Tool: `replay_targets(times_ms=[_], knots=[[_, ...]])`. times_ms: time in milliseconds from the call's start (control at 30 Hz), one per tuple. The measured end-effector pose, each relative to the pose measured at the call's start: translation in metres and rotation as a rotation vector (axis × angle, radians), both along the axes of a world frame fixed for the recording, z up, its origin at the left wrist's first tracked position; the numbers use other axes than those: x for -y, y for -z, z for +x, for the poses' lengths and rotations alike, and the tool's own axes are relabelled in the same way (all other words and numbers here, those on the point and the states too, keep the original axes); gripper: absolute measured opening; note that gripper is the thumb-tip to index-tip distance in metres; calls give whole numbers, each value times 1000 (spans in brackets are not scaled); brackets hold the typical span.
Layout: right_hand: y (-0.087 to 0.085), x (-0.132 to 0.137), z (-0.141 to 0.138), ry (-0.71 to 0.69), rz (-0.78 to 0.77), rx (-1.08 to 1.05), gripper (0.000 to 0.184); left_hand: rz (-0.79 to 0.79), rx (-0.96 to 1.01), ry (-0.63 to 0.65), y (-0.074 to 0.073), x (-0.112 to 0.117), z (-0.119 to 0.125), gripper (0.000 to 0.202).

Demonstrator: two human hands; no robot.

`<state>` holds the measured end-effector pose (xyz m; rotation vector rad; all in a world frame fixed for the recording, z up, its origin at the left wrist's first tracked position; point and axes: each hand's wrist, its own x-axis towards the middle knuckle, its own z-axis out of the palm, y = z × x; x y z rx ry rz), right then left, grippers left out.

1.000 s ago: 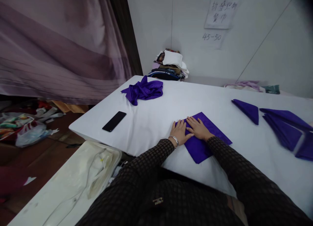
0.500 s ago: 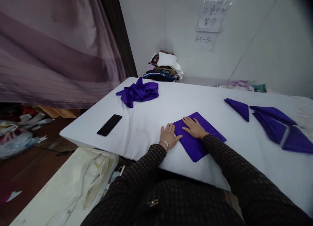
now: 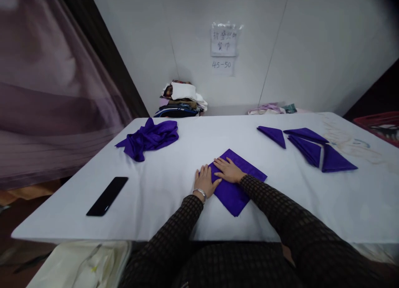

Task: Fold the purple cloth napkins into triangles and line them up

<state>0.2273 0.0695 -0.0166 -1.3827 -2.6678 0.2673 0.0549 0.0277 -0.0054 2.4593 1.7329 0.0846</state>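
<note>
A purple cloth napkin (image 3: pixel 232 196), folded into a flat square, lies cornerwise on the white-covered table in front of me. My left hand (image 3: pixel 205 181) rests flat at its left corner, fingers stretched out, covering that corner. On the upper left part of the napkin lies my right hand (image 3: pixel 229 171), palm down with its fingers spread. The two hands are close together, the left thumb just below the right hand. Neither hand grasps anything.
Crumpled purple cloth (image 3: pixel 149 138) lies at the far left, with a black phone (image 3: pixel 107 196) nearer. Several folded purple triangles (image 3: pixel 307 148) sit to the right. Behind the table (image 3: pixel 199 132) are a clothes stack (image 3: pixel 181 101) and a wall sign (image 3: pixel 223 40). A pale bin (image 3: pixel 84 263) stands below left.
My view has turned to the right and levelled, so things on the table appear shifted left. Both hands still lie on the folded napkin, in much the same place.
</note>
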Motion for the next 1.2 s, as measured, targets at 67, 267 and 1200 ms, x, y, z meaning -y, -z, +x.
replay_targets(times_ms=[67,267,1200], knots=[[0,0,-1,-4,-4,-13,65,-9,-21,-7,8,-1,-4,79],[-7,-2,7,17,-40,-69,68,-62,-69,-31,3,-7,-7,76],[-2,34,96,257,-5,-34,74,-16,-70,277,10,-107,93,77]])
